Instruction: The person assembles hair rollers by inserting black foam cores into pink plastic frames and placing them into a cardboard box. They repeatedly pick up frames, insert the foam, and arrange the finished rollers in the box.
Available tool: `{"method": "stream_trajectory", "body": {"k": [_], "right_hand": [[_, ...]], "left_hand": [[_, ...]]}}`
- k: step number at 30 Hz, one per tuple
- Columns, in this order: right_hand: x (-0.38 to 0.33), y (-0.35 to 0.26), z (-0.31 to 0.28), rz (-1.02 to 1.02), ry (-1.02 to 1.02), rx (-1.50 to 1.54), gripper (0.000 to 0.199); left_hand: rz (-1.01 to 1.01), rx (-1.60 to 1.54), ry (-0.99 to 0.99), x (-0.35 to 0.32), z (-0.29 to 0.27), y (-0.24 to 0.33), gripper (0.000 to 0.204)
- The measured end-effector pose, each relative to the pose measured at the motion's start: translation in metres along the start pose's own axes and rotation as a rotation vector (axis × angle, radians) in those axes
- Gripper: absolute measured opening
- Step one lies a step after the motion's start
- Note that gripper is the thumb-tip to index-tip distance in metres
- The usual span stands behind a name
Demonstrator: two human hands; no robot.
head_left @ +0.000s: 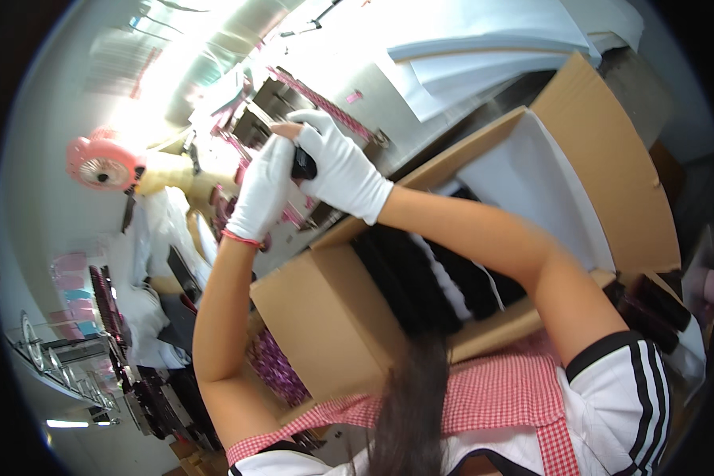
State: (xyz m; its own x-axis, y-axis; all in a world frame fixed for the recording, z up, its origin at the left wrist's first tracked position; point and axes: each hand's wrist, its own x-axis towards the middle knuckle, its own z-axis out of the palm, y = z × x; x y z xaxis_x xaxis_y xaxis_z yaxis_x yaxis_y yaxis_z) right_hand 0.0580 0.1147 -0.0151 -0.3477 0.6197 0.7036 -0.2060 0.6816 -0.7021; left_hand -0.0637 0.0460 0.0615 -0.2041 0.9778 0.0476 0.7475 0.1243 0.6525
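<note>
Both gloved hands, left hand (263, 190) and right hand (343, 166), grip a small black object (303, 164) above the open cardboard box (325, 317); gloves may slip, dropping it inside

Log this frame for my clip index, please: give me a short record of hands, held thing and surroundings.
left hand: white glove, gripping the small black object
right hand: white glove, gripping the same object
small black object: between both hands, kind unclear
cardboard box: open, below the forearms, dark items inside
pink fan: far left
</note>
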Motion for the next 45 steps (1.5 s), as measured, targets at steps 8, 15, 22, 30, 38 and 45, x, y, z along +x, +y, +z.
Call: {"method": "stream_trajectory", "body": {"k": [8, 15, 22, 30, 38, 45], "right_hand": [[-0.018, -0.029, -0.092, -0.277, -0.559, -0.156, 0.101], [0.005, -0.011, -0.153, 0.172, -0.661, -0.138, 0.066], [0.003, 0.004, -0.122, 0.102, -0.579, -0.019, 0.044], [0.014, 0.037, -0.028, -0.387, -0.786, -0.474, 0.041], [0.033, 0.048, -0.007, -0.635, -1.083, -0.437, 0.033], [0.072, -0.028, -0.041, 0.156, -0.701, 0.329, 0.035]], "left_hand": [[-0.352, -0.991, -0.179, -0.058, 0.062, 0.038, 0.059], [-0.095, 0.002, -0.571, -0.050, 0.164, 0.003, 0.045], [-0.179, 0.057, -0.651, -0.023, 0.234, -0.047, 0.056], [-0.181, 0.418, -0.317, -0.045, 0.288, -0.048, 0.064], [-0.352, 0.080, 0.124, -0.057, 0.255, 0.005, 0.035], [-0.108, -0.017, 0.875, -0.091, 0.119, 0.008, 0.039]]}}
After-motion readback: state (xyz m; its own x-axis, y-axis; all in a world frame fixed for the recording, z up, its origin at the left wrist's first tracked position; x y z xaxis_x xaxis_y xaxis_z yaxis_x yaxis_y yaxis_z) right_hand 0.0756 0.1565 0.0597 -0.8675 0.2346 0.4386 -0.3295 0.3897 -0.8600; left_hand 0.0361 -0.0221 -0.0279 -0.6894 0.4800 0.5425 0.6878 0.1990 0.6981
